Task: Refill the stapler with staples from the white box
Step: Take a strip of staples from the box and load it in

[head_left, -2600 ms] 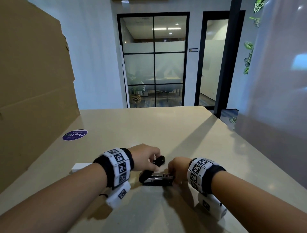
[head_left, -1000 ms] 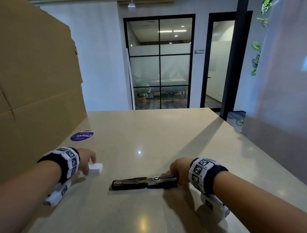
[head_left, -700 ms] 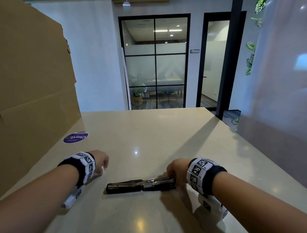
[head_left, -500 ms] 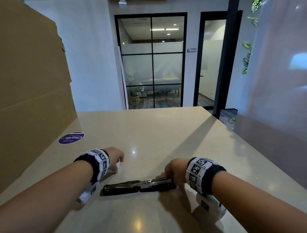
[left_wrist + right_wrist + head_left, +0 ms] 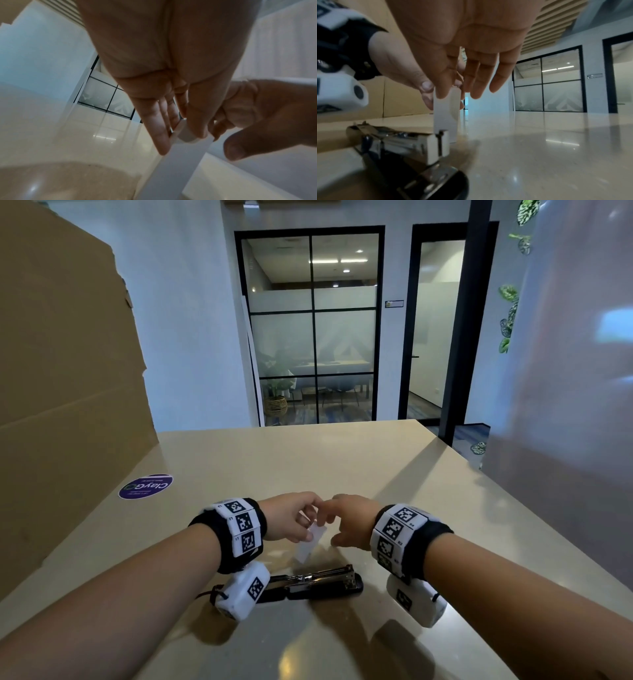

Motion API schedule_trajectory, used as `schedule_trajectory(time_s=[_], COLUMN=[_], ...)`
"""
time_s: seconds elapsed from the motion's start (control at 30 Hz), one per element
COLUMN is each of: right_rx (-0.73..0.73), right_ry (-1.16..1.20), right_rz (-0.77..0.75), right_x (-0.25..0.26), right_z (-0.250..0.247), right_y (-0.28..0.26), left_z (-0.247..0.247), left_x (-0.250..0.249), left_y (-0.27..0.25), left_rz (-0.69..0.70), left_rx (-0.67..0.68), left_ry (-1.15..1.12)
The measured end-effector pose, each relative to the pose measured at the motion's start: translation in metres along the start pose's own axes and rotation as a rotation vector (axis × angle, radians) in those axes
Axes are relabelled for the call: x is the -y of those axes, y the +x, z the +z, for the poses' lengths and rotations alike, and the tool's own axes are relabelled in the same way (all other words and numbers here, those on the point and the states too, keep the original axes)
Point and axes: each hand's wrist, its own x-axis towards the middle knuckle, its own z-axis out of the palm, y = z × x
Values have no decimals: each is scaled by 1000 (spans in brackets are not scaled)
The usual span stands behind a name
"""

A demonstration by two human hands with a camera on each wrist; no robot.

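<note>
The black and metal stapler [image 5: 315,583] lies swung open flat on the beige table [image 5: 308,463], its metal staple channel facing up, also close in the right wrist view [image 5: 406,143]. Just beyond it the small white box [image 5: 308,546] stands on end, tilted, held above the table. My left hand [image 5: 310,523] pinches its upper part between thumb and fingers [image 5: 159,135]. My right hand [image 5: 334,525] meets it from the right, and its fingertips [image 5: 441,92] grip the top end of the box [image 5: 446,115]. What is inside the box is hidden.
A tall cardboard sheet [image 5: 68,371] stands along the table's left side, with a round purple sticker [image 5: 145,486] on the tabletop beside it. A pale panel [image 5: 565,371] rises at the right. The table's far edge faces glass office doors.
My left hand carried the white box from the left side to the middle, above the stapler. My right hand left the stapler's end and rose to the box.
</note>
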Motion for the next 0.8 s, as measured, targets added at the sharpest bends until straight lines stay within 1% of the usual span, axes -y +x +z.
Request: schedule_trajectory(time_s=[0.07, 0.23, 0.43, 0.63, 0.8], right_rx=[-12, -65, -25, 35, -18], right_ry=[-3, -74, -147, -182, -219], right_rz=[-24, -81, -141, -138, -144], right_x=[5, 12, 18, 21, 20], right_z=[1, 4, -3, -7, -6], right_y=[3, 5, 9, 10, 10], left_z=[0, 1, 2, 4, 4], left_x=[-1, 0, -1, -1, 6], left_y=[-3, -7, -9, -8, -7], left_rz=[10, 27, 7, 2, 11], left_rx=[24, 32, 13, -9, 17], left_ry=[-78, -132, -140, -88, -182])
